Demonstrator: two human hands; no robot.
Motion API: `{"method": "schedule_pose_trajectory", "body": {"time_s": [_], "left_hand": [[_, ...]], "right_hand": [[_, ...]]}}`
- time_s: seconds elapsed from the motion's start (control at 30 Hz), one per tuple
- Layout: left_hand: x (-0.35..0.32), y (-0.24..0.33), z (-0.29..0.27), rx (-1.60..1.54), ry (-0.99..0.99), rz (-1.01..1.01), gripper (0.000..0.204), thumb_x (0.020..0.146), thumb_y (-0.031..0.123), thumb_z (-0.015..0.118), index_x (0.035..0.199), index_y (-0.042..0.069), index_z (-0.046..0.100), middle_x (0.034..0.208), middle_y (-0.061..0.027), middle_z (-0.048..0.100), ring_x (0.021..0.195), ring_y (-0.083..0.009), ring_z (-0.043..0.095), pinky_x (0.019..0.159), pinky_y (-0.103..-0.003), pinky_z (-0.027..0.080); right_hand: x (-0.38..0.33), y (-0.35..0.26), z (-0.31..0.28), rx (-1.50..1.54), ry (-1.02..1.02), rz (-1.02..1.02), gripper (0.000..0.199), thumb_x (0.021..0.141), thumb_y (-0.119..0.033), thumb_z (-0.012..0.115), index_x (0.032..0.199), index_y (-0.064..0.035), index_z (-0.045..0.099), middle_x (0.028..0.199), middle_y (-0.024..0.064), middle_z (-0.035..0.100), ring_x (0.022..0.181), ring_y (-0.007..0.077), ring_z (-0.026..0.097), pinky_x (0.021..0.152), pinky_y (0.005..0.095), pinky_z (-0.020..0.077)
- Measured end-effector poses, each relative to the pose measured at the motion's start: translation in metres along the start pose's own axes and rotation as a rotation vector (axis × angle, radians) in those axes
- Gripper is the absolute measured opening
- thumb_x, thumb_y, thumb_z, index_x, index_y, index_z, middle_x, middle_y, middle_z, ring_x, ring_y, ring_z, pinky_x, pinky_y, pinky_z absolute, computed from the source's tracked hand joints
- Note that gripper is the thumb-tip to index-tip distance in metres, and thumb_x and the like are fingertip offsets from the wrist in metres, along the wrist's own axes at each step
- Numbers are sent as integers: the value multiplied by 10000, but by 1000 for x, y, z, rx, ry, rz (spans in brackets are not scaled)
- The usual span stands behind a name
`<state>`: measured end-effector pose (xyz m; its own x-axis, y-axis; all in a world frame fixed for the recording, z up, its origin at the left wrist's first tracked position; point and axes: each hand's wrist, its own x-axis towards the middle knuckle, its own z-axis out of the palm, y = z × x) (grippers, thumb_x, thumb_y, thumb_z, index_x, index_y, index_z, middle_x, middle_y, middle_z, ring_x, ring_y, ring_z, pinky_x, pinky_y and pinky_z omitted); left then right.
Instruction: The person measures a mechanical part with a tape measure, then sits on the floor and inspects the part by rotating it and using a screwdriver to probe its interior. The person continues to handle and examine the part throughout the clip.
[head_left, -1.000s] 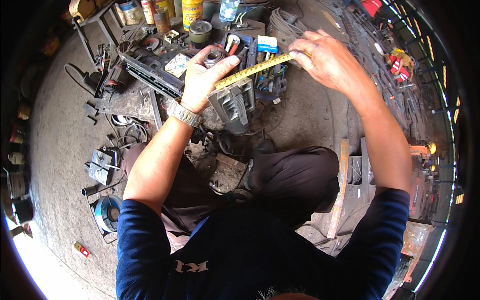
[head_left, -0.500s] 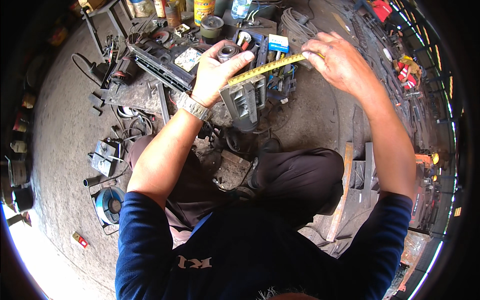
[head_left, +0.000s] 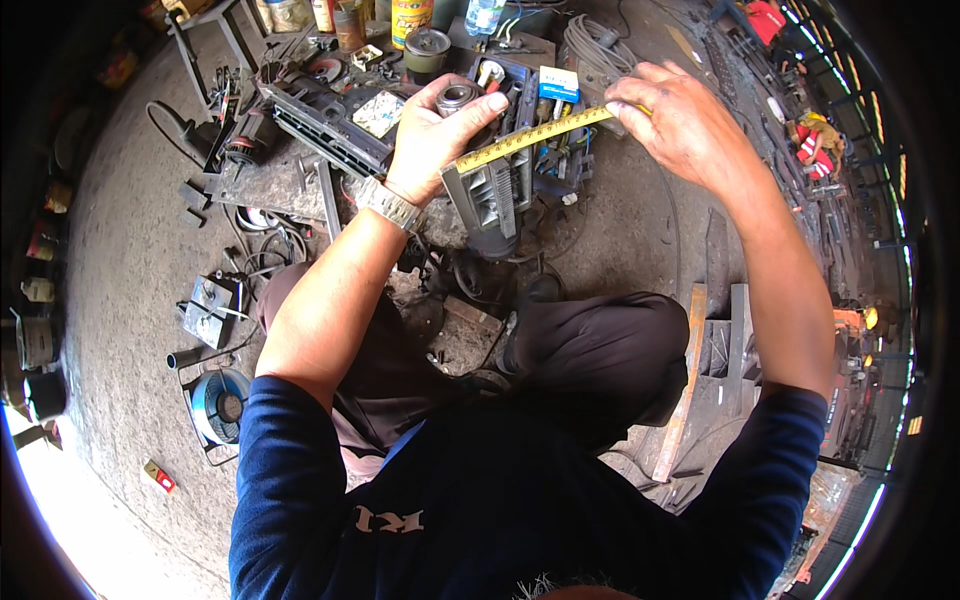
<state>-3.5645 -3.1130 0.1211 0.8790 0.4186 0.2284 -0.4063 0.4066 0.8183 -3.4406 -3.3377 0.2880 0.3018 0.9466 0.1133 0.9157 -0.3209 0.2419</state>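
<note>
My left hand [head_left: 425,130], with a metal watch on its wrist, is closed round a round metal part with a hole through it [head_left: 457,97]. Its thumb stretches to the right across the part. Below the thumb, one end of a yellow measuring tape [head_left: 535,135] lies along the upper edge of a grey ribbed metal piece [head_left: 485,205]. The blade rises to the right, drawn straight, up to my right hand [head_left: 670,115]. Thumb and fingers there pinch it. Whether a tape case sits within that hand is hidden.
Behind my hands, a low work surface carries a dark slotted metal frame [head_left: 325,135], a lidded can [head_left: 427,52], a blue-and-white box [head_left: 558,84] and loose tools. At left on the floor are a blue spool [head_left: 220,405] and cables. Long metal bars [head_left: 680,390] lie at right.
The grey ribbed piece shows slightly more steeply tilted below the tape. Both hands keep nearly the same places and grips, and the blade stays stretched between them.
</note>
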Motion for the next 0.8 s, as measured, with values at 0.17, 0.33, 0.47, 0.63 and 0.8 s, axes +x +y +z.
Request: {"method": "schedule_pose_trajectory", "body": {"time_s": [0.17,0.33,0.47,0.63,0.8], "left_hand": [[-1,1,3,-1,-1,9,288,872,186,899,1029,34,711,910,-13,730,798,-65,654,733,-243,548],[0,-1,-1,50,-15,11,284,874,193,896,1024,31,716,898,-2,722,790,-63,644,734,-240,539],[2,-2,-4,83,-20,0,264,884,174,884,1031,34,714,906,-4,725,795,-63,645,738,-236,534],[2,-2,-7,-1,-38,-28,274,905,150,866,1087,36,697,947,-26,745,827,-74,676,753,-244,551],[4,-7,-7,-2,-37,-5,268,912,152,859,1100,43,702,941,-12,734,824,-69,665,756,-244,544]], "right_hand": [[1,-1,1,-27,-21,-1,285,1029,-306,608,1153,-94,752,1049,156,705,1048,386,661,937,510,550],[1,-2,0,-36,-26,0,283,1030,-306,602,1156,-100,751,1074,147,708,1071,378,662,949,500,550],[0,-2,1,-43,-11,-2,285,1035,-314,598,1169,-116,753,1086,130,706,1072,367,659,959,490,547],[3,-3,4,-80,-17,22,294,1049,-335,594,1187,-140,765,1106,98,698,1121,333,643,958,478,547],[2,-4,5,-73,23,24,292,1046,-332,599,1168,-127,768,1064,106,699,1093,337,652,953,479,546]]}}
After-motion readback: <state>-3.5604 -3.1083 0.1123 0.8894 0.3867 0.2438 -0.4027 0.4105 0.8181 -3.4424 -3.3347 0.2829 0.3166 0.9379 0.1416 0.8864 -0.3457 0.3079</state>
